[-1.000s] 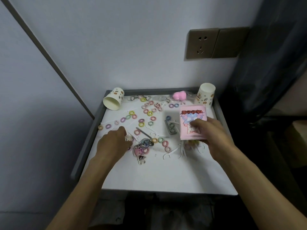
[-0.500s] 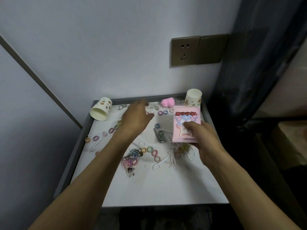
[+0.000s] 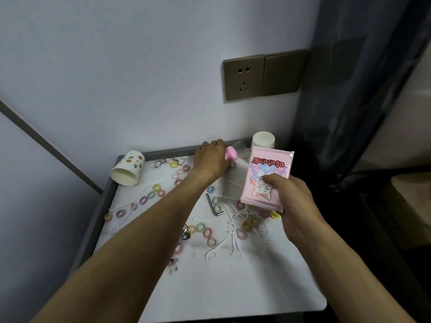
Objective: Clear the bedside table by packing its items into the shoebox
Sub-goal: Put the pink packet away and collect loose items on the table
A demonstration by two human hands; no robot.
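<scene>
Head view, table (image 3: 256,287) as the clock, 12 at the wall.

My right hand (image 3: 293,201) holds the pink packet (image 3: 265,178) above the table at about 2 o'clock. My thumb is on the printed face, my fingers are curled behind the lower end, and the top end sticks up free.

My left hand (image 3: 211,159) is out at 12 by the back rim, knuckles up, against the pink blob (image 3: 231,155). The fingertips are hidden, so I can't tell if I have it pinched or am only touching it.

One cup (image 3: 127,170) lies on its side at 10. A second cup (image 3: 263,141) stands at 1, behind the packet. Hair rings (image 3: 158,190) are scattered from 9 to 3, with the hex key (image 3: 213,205) mid-table and floss picks (image 3: 233,241) near 4.

The shoebox isn't in view.

- **Packet:** looks like a light, soft, slick film that flexes. It's best pinched across the middle.
- **Blob:** looks squashy and light, so a loose wrap round the body should do.
- **Rings and picks:** tiny and flat, probably easier to sweep together than to pick up singly.
- **Cups:** thin paper that crushes easily, so take them by the rim.

Most of the clearing is not yet done.
</scene>
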